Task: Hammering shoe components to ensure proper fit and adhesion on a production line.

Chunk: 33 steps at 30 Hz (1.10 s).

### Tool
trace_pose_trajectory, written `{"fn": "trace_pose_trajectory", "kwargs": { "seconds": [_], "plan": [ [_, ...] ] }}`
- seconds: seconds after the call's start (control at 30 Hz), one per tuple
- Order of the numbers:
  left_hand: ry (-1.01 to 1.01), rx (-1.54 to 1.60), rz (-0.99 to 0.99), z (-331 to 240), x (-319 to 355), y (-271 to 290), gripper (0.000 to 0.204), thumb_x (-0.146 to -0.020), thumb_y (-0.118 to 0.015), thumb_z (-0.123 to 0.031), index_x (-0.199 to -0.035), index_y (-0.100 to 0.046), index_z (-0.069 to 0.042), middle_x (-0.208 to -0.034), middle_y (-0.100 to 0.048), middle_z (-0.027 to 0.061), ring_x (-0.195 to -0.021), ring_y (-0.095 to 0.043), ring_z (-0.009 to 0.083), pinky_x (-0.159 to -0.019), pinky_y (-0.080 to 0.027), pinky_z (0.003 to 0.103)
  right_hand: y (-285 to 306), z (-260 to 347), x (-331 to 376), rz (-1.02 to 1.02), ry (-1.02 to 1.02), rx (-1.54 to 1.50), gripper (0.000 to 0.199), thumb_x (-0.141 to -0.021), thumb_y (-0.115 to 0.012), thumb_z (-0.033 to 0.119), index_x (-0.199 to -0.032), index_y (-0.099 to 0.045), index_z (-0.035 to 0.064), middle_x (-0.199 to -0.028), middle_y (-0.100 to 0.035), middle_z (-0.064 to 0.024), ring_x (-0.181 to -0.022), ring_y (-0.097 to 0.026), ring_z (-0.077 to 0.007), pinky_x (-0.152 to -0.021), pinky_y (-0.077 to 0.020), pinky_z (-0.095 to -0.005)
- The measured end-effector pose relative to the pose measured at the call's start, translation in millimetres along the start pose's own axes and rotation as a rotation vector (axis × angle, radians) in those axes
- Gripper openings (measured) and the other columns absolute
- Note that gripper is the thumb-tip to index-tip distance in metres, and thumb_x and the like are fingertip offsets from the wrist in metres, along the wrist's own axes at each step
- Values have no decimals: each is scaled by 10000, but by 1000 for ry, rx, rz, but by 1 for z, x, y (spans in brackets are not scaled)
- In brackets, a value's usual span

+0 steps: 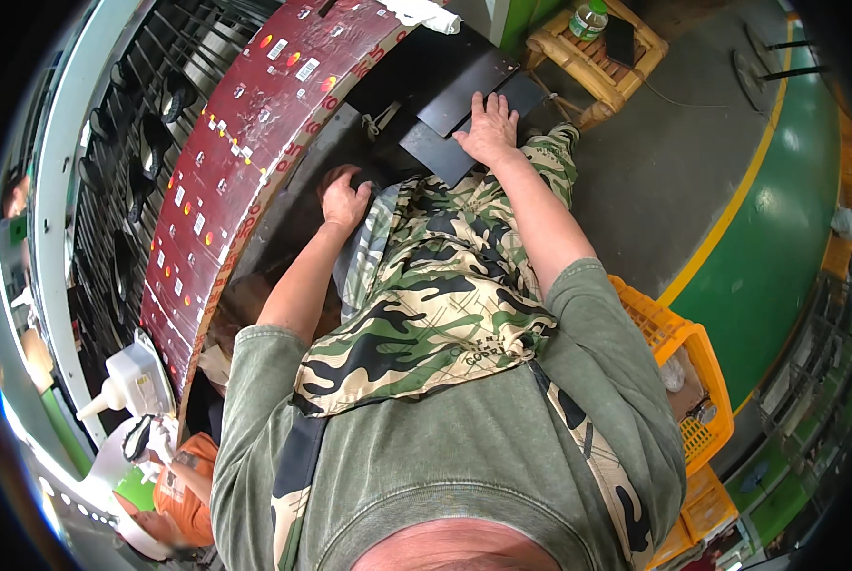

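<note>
My right hand (490,130) lies with its fingers spread on smooth dark flat panels (442,152) above my lap; it presses on them from above rather than gripping. To the left, my left hand (346,198) is bent down beside a dark surface under the table's edge. Its fingertips are blurred and partly hidden, so what they touch cannot be made out. A camouflage apron (435,295) covers my lap between the two forearms. A small pale loop of cord or strap (380,119) is near the panels.
A dark red covered table (226,162) curves along the left. Behind it are racks with black shoe-like shapes (150,143). A white spouted bottle (133,383) and a person in orange (190,485) are lower left. A bamboo stool (547,43) holds a green-capped bottle (589,19). Yellow crates (706,390) stand right.
</note>
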State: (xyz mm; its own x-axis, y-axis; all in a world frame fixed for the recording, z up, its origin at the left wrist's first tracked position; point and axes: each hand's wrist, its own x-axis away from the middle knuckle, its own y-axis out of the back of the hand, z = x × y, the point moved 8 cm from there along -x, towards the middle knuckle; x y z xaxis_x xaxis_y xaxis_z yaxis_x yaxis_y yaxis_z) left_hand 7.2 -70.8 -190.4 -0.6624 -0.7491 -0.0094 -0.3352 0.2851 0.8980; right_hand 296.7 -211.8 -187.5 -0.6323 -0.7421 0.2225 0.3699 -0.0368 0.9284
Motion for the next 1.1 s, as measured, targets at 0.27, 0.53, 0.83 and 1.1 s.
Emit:
{"fn": "trace_pose_trajectory", "kwargs": {
  "seconds": [0.27, 0.53, 0.83, 1.1],
  "plan": [
    [53, 45, 48, 12, 4, -8, 389, -814, -662, -297, -1139, -679, -83, -1258, -634, 142, -1239, -542, 341, -1069, -422, 436, -12, 7, -10, -21, 37, 98, 947, -819, -751, 466, -1523, -305, 15, -1552, -329, -267, -1474, -260, -410, -1151, -269, -577],
    [6, -115, 120, -4, 13, -2, 344, -764, -670, -241, -1054, -677, -56, -1213, -625, 98, -1261, -512, 285, -1090, -371, 482, -22, 2, -37, 171, 69, 248, 989, -787, -785, 486, -1537, -301, 60, -1545, -370, -204, -1441, -346, -370, -1139, -381, -480],
    [-9, -77, 170, -5, 30, 8, 347, -759, -670, -221, -1046, -697, -27, -1220, -624, 113, -1278, -505, 290, -1111, -354, 509, -20, 47, -57, 248, 111, 333, 946, -780, -768, 516, -1529, -361, 106, -1553, -350, -248, -1418, -387, -384, -1152, -367, -443],
    [20, 12, 160, 3, 36, 8, 382, -768, -663, -224, -1092, -695, -25, -1293, -609, 119, -1327, -478, 288, -1161, -305, 504, -41, 40, -53, 234, 232, 500, 947, -804, -752, 480, -1540, -319, 70, -1531, -351, -313, -1400, -408, -408, -1158, -362, -413]
  ]
}}
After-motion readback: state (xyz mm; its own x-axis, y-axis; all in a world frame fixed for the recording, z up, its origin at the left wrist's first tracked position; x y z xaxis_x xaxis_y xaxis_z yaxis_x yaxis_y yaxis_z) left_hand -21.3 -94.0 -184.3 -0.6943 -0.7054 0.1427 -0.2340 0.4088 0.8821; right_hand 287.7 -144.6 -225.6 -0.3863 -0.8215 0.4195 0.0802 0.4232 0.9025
